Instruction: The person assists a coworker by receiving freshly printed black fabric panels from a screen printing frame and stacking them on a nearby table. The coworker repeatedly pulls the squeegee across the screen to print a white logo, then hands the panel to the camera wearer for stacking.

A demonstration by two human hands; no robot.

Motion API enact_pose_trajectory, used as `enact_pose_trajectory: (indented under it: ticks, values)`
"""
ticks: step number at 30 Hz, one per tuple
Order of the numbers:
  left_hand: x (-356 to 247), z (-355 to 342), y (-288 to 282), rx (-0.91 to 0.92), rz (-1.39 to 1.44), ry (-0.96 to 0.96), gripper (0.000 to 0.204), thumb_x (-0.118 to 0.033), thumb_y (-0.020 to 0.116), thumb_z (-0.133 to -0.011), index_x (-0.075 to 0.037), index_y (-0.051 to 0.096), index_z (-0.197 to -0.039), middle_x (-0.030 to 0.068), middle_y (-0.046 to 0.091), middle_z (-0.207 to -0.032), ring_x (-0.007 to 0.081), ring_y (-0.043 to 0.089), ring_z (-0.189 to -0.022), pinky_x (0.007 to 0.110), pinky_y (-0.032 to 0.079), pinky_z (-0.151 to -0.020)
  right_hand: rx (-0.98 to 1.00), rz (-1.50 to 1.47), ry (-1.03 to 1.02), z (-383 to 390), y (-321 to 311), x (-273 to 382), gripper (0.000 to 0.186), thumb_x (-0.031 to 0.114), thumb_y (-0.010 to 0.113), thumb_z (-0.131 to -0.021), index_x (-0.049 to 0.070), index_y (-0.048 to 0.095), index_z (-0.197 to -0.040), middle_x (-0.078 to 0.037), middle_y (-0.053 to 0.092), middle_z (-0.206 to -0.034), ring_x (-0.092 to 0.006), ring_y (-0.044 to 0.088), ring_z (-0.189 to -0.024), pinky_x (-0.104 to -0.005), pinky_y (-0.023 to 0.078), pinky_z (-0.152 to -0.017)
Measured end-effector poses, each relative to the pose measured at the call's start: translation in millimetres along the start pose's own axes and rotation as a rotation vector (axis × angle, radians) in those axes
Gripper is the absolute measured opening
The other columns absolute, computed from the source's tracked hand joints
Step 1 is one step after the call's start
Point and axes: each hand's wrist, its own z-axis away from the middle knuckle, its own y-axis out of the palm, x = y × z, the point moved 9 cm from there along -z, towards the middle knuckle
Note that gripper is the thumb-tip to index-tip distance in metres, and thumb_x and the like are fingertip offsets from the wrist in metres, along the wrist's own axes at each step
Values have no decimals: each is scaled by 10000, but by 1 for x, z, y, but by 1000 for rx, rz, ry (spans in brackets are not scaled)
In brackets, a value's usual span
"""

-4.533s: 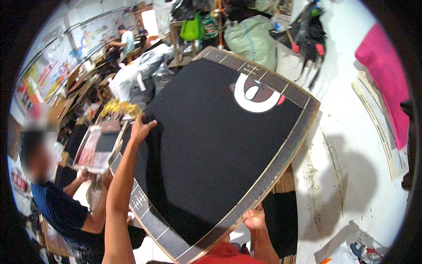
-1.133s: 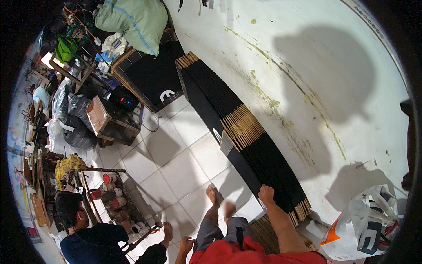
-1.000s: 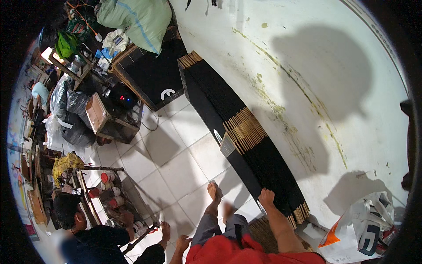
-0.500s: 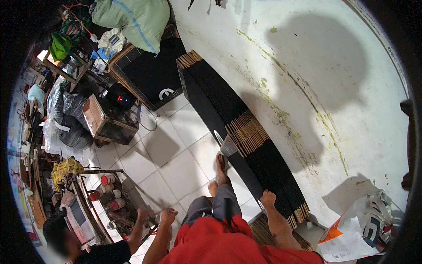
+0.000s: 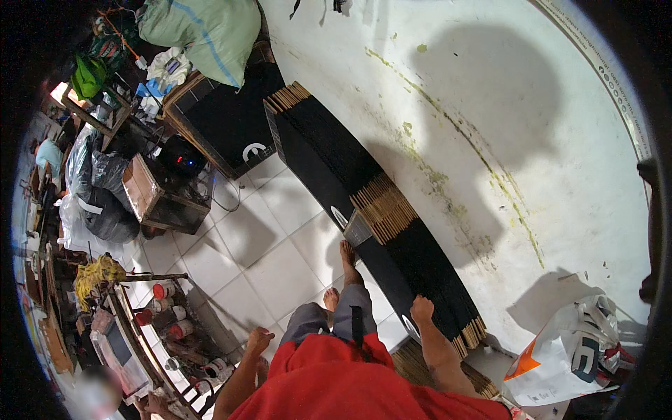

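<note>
A long row of flattened black cardboard boxes stands on edge, leaning against the white wall, with brown corrugated edges showing. My right hand is closed at the near end of the row, gripping the top edge of the front flattened cardboard box. A white printed mark shows on that box just beside the hand. My left hand hangs over the floor, its fingers curled, and nothing shows in it. It is nearest to the rack of cans on the left.
A low rack holds red-lidded cans at left. Another person's hand shows below it. A wooden box, black bags and a green sack stand farther off. A white bag lies at lower right; more cardboard lies below the row.
My left hand has moved slightly left. The other person has drawn back toward the lower left edge. The view has shifted a little; my right hand stays on the box edge.
</note>
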Motion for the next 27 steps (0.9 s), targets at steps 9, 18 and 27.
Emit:
enact_pose_trajectory:
  ticks: [9,18,27]
  values:
    - [2,7,3,-14,39,-9,418,-321,726,-658,-14,641,-930,198,644,-882,315,620,-878,377,484,-765,48,21,-50,-4,3,9,106,124,565,-682,32,579,-731,-153,592,-628,-316,617,-588,-415,505,-524]
    - [81,11,40,7,197,-214,416,-329,730,-644,-10,659,-901,194,651,-879,320,627,-863,375,480,-788,163,-8,1,-9,5,3,101,89,572,-686,13,569,-752,-174,620,-696,-326,634,-638,-411,521,-575]
    - [25,10,43,133,40,-44,400,-343,713,-671,-2,647,-868,195,651,-834,307,631,-802,388,491,-738,135,-38,113,2,2,-3,141,81,586,-693,25,563,-820,-164,619,-757,-328,633,-685,-411,527,-590]
